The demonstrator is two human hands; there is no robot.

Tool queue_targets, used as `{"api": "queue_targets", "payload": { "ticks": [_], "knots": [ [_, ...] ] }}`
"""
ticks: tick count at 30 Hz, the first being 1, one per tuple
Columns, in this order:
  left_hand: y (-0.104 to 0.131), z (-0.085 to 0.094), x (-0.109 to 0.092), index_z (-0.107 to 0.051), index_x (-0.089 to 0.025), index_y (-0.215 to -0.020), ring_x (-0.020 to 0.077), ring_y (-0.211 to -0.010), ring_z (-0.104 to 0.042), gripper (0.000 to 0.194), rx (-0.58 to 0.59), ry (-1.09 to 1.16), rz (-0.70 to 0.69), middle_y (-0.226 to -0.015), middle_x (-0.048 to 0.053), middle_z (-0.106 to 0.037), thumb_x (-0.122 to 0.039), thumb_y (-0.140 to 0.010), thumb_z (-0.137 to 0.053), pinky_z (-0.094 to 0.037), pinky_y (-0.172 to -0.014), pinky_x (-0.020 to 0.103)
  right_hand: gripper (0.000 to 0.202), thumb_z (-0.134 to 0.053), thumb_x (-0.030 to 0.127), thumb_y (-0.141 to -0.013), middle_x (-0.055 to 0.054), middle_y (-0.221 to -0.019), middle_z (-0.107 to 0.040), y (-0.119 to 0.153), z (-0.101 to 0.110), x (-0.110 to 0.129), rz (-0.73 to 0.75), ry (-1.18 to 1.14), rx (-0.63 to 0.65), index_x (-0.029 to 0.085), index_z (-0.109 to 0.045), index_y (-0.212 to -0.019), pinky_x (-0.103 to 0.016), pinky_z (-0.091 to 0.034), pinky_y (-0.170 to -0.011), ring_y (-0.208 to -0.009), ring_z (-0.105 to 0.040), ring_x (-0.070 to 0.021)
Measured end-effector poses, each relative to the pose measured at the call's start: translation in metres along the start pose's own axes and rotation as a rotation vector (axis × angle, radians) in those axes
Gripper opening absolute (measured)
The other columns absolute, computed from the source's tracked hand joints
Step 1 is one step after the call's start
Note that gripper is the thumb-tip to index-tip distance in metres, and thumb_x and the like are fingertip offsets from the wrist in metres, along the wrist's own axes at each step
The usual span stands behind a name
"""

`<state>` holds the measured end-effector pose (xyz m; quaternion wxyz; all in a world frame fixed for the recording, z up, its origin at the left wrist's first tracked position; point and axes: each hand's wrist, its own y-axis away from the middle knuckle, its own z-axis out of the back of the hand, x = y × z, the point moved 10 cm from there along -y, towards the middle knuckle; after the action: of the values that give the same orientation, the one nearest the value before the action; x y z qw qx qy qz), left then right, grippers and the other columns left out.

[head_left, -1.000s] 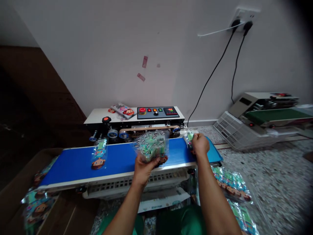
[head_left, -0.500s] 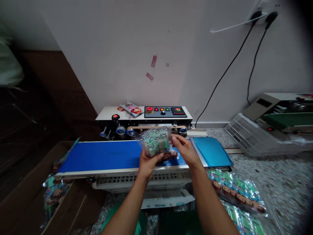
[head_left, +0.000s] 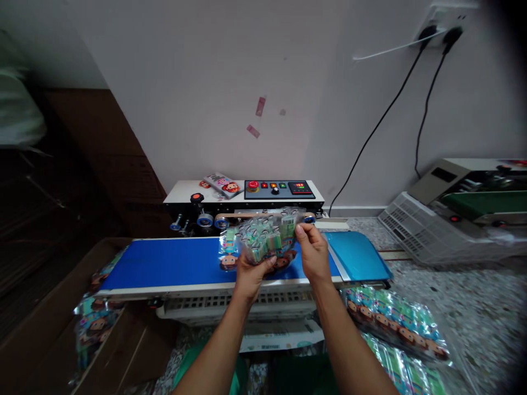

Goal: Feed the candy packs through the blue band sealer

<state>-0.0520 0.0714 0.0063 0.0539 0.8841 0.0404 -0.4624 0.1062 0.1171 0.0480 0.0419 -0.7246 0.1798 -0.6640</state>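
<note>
Since it looks pretty slick, that stack of clear packets (head_left: pixel 260 237) gripped in the left hand (head_left: pixel 248 276) could fan out onto the blue belt (head_left: pixel 173 260). Right hand (head_left: pixel 314 251) is pinching 1 packet (head_left: pixel 289 226) by its edge, might drag 2. Stack's between both hands, above the belt.

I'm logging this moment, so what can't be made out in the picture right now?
All in the head view:
Left hand: most fingers hidden behind the held packets.
Barcode: too small to read.
Second machine: cut off by the right edge.
Lower-right packets: cut off by the bottom edge.
</note>
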Motion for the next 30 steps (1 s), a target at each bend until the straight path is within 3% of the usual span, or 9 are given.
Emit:
{"api": "queue_targets", "payload": {
  "ticks": [6, 10, 12, 15, 18, 21, 26, 30],
  "knots": [
    [-0.004, 0.006, 0.010, -0.063, -0.017, -0.106, 0.0251, -0.079, -0.071, 0.054, -0.037, -0.009, 0.000, -0.092, 0.005, -0.074, -0.019, -0.056, -0.082, -0.058, -0.073, 0.040, 0.027, -0.073, 0.038, -0.067, 0.003, -0.070, -0.056, 0.002, 0.001, -0.007, -0.022, -0.060, -0.009, 0.019, -0.055, -0.072, -0.022, -0.041, -0.063, -0.066, -0.050, -0.0106],
    [-0.007, 0.007, 0.016, -0.063, -0.016, -0.105, 0.0265, -0.083, -0.070, 0.053, -0.037, -0.007, 0.001, -0.092, 0.007, -0.074, -0.021, -0.056, -0.082, -0.057, -0.078, 0.041, 0.026, -0.069, 0.042, -0.070, 0.003, -0.070, -0.055, 0.001, 0.009, -0.013, -0.027, -0.109, -0.046, 0.019, -0.056, -0.075, -0.023, -0.042, -0.065, -0.067, -0.050, -0.0106],
    [-0.008, 0.007, 0.021, -0.063, -0.015, -0.105, 0.0273, -0.083, -0.070, 0.052, -0.027, -0.009, 0.023, -0.090, 0.007, -0.074, -0.023, -0.057, -0.082, -0.056, -0.080, 0.043, 0.027, -0.065, 0.044, -0.074, 0.003, -0.072, -0.056, -0.004, 0.025, -0.014, -0.007, -0.152, -0.135, 0.019, -0.056, -0.078, -0.024, -0.042, -0.067, -0.068, -0.051, -0.0107],
    [-0.009, 0.009, 0.024, -0.063, -0.015, -0.105, 0.0281, -0.082, -0.070, 0.052, -0.016, -0.001, 0.046, -0.089, 0.007, -0.074, -0.024, -0.058, -0.081, -0.055, -0.081, 0.046, 0.031, -0.061, 0.049, -0.076, 0.003, -0.074, -0.056, -0.014, 0.071, -0.017, 0.021, -0.149, -0.342, 0.020, -0.053, -0.083, -0.024, -0.042, -0.065, -0.066, -0.051, -0.0103],
    [-0.008, 0.005, 0.026, -0.062, -0.012, -0.103, 0.0301, -0.082, -0.070, 0.050, 0.025, 0.014, 0.093, -0.086, 0.009, -0.074, -0.025, -0.058, -0.081, -0.054, -0.083, 0.051, 0.036, -0.059, 0.053, -0.075, 0.003, -0.068, -0.055, -0.023, 0.127, -0.023, 0.011, 0.136, -0.507, 0.018, -0.054, -0.084, -0.024, -0.040, -0.058, -0.058, -0.048, -0.0111],
    [-0.006, -0.001, 0.025, -0.062, -0.010, -0.100, 0.0314, -0.081, -0.070, 0.047, 0.066, 0.019, 0.121, -0.083, 0.011, -0.074, -0.024, -0.058, -0.081, -0.053, -0.084, 0.053, 0.035, -0.054, 0.050, -0.077, -0.002, -0.069, -0.059, -0.034, 0.159, -0.034, -0.022, 0.555, -0.476, 0.016, -0.058, -0.082, -0.027, -0.039, -0.059, -0.061, -0.051, -0.0152],
    [-0.005, -0.003, 0.023, -0.062, -0.011, -0.096, 0.0323, -0.080, -0.070, 0.047, 0.056, 0.029, 0.117, -0.082, 0.010, -0.074, -0.024, -0.056, -0.083, -0.053, -0.084, 0.053, 0.031, -0.047, 0.041, -0.083, -0.009, -0.074, -0.066, -0.048, 0.159, -0.060, -0.166, 1.041, -0.310, 0.014, -0.063, -0.080, -0.029, -0.035, -0.061, -0.067, -0.057, -0.0203],
    [-0.007, -0.002, 0.029, -0.061, -0.011, -0.100, 0.0332, -0.082, -0.070, 0.053, 0.070, 0.013, 0.150, -0.086, 0.012, -0.074, -0.024, -0.055, -0.083, -0.053, -0.084, 0.053, 0.031, -0.046, 0.037, -0.084, -0.013, -0.079, -0.068, -0.058, 0.140, -0.065, -0.206, 1.109, -0.276, 0.013, -0.065, -0.086, -0.029, -0.033, -0.060, -0.071, -0.058, -0.0228]
  ]
}}
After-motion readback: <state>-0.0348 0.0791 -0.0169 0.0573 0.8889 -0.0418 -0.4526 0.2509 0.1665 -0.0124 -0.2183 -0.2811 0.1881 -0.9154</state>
